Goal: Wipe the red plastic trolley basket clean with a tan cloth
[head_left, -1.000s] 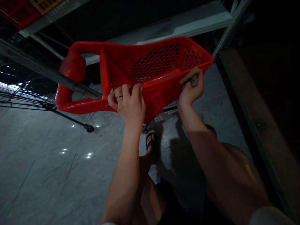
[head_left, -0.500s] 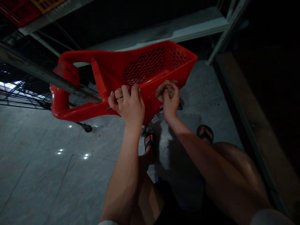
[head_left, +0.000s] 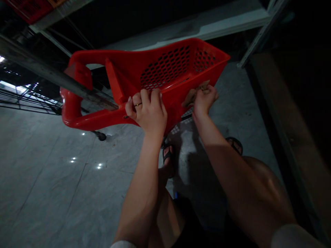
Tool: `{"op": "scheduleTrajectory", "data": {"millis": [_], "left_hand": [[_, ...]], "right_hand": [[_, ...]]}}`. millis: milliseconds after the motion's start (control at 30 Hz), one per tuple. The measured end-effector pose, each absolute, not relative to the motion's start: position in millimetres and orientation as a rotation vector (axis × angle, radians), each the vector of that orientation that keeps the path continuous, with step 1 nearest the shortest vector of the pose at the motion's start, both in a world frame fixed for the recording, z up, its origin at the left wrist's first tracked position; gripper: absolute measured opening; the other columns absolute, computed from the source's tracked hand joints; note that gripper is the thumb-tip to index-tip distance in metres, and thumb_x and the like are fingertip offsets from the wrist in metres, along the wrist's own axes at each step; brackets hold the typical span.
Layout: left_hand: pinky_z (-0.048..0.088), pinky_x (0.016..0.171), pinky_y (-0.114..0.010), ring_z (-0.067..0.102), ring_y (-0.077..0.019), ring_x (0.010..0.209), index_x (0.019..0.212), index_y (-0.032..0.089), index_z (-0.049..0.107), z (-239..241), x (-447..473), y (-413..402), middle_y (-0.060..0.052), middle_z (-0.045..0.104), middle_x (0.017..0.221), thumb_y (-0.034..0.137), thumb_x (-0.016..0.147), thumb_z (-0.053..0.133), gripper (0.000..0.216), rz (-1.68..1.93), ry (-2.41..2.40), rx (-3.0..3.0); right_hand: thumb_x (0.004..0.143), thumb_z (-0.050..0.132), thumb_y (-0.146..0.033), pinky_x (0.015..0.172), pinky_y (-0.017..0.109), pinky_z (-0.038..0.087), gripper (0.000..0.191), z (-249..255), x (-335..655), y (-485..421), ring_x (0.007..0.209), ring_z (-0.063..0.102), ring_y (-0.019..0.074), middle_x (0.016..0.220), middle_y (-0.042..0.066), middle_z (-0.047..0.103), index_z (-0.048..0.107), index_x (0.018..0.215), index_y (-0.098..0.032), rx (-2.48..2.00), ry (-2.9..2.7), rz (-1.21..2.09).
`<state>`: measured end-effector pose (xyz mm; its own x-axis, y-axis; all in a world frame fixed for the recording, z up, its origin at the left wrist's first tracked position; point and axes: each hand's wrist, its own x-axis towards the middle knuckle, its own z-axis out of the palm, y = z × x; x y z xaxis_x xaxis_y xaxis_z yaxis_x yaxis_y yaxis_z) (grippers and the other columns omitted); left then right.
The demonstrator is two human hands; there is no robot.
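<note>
In front of me stands a small red plastic shopping cart (head_left: pixel 181 88) with perforated basket walls and a looped handle at the left. My left hand (head_left: pixel 150 110), a ring on one finger, is closed over the cart's near rim. Against the outer near side of the basket, my right hand (head_left: pixel 205 100) presses a crumpled brown cloth (head_left: pixel 190 97). The fingers of the right hand are bunched around the cloth, which hangs out to the left and above the hand.
A metal pole (head_left: pixel 51 79) crosses the cart's handle area. Behind the cart runs a white shelf (head_left: pixel 232 24) with an upright (head_left: pixel 258 41) at right. Red crates (head_left: pixel 31 10) sit on a rack at upper left. My sandalled feet rest on grey tiles (head_left: pixel 64 186).
My right hand has slid the cloth right along the basket's side and turned at the wrist. My left hand keeps its grip on the rim. The whole view has shifted slightly.
</note>
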<state>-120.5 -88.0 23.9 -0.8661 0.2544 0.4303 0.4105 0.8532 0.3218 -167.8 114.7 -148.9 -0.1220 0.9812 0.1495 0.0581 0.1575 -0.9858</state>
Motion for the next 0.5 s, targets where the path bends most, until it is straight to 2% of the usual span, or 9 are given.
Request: {"op": "scheduleTrajectory", "data": {"millis": [100,167,267,333,400,500], "left_hand": [[0.014,0.137,-0.063,0.046,-0.0297,0.156,0.128,0.034,0.071,22.3,-125.2,-87.4,-0.007,0.075,0.133,0.038,0.112,0.039,0.036,-0.623,-2.663,-0.54],[0.013,0.137,-0.063,0.042,-0.0273,0.159,0.129,0.034,0.069,21.0,-127.1,-87.6,-0.007,0.076,0.132,0.04,0.112,0.036,0.038,-0.619,-2.658,-0.555],[0.011,0.136,-0.067,0.042,-0.0282,0.159,0.128,0.033,0.069,21.6,-127.9,-88.3,-0.007,0.076,0.135,0.043,0.112,0.03,0.044,-0.584,-2.654,-0.56],[0.012,0.132,-0.07,0.044,-0.0297,0.157,0.13,0.031,0.069,24.1,-128.5,-88.9,-0.006,0.074,0.139,0.044,0.111,0.026,0.049,-0.566,-2.669,-0.565],[0.015,0.124,-0.075,0.043,-0.0319,0.159,0.132,0.028,0.068,27.3,-130.0,-89.2,-0.007,0.072,0.144,0.045,0.11,0.023,0.053,-0.566,-2.711,-0.572],[0.014,0.117,-0.08,0.031,-0.0348,0.167,0.122,0.023,0.07,31.0,-133.2,-88.9,-0.01,0.07,0.145,0.048,0.107,0.019,0.059,-0.614,-2.766,-0.58]], "right_hand": [[0.082,0.049,0.003,0.128,0.049,0.044,0.041,-140.8,-168.7,116.3,0.134,0.058,0.0224,0.13,0.007,0.053,0.061,0.114,-0.02,-1.104,-1.331,1.105],[0.085,0.045,0.003,0.131,0.05,0.041,0.044,-137.2,-170.3,108.8,0.138,0.056,0.0226,0.136,0.009,0.053,0.06,0.117,-0.022,-1.067,-1.327,1.104],[0.088,0.044,0.001,0.136,0.057,0.031,0.058,-135.6,-173.0,77.5,0.156,0.043,0.0264,0.157,0.016,0.044,0.051,0.141,-0.022,-1.006,-1.368,1.176],[0.085,0.045,-0.001,0.137,0.065,0.027,0.077,-136.9,-173.2,51.0,0.168,0.027,0.0302,0.17,0.018,0.03,0.036,0.159,-0.022,-0.958,-1.448,1.177],[0.079,0.048,-0.002,0.137,0.07,0.026,0.093,-139.8,-170.9,31.4,0.173,0.017,0.0329,0.176,0.017,0.021,0.027,0.167,-0.023,-0.912,-1.549,1.112],[0.077,0.049,-0.002,0.137,0.068,0.031,0.095,-145.0,-163.5,28.2,0.172,0.022,0.0321,0.174,0.015,0.026,0.033,0.168,-0.025,-0.849,-1.634,1.035]]}}
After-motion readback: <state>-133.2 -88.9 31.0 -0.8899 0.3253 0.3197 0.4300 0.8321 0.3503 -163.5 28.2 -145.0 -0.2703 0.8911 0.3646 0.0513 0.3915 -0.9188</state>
